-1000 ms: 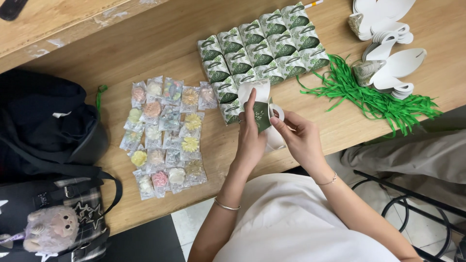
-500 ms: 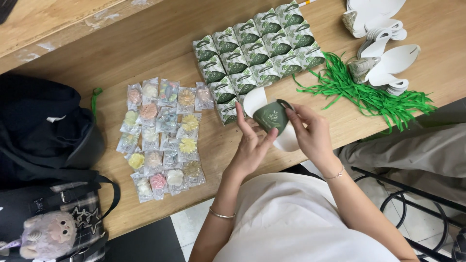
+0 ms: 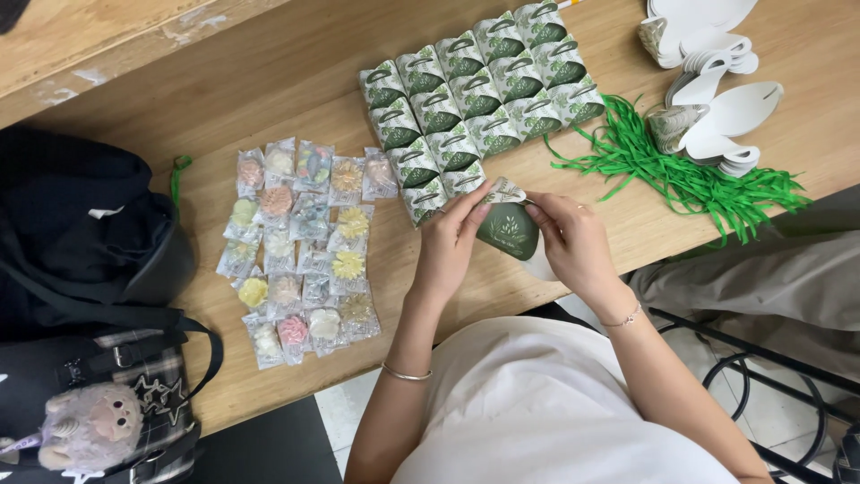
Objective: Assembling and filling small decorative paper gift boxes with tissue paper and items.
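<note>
Both my hands hold a small dark green paper gift box (image 3: 509, 229) with a white leaf print, just over the table's near edge. My left hand (image 3: 451, 240) pinches its left side and top flap. My right hand (image 3: 571, 242) grips the right side, fingers on the patterned flap. Directly behind the box stand rows of finished green and white boxes (image 3: 479, 99). Left of my hands lies a grid of clear-wrapped pastel sweets (image 3: 305, 246).
A heap of green ribbon strips (image 3: 690, 175) lies to the right, with a stack of flat white box blanks (image 3: 717, 81) behind it. A black bag (image 3: 81, 224) and a plaid bag with a plush toy (image 3: 90, 430) sit at the left. The wooden table (image 3: 269, 81) carries everything.
The box has turned in my hands from an edge-on white blank to its green face up, and my fingers have moved onto its top flap. My view has shifted slightly.
</note>
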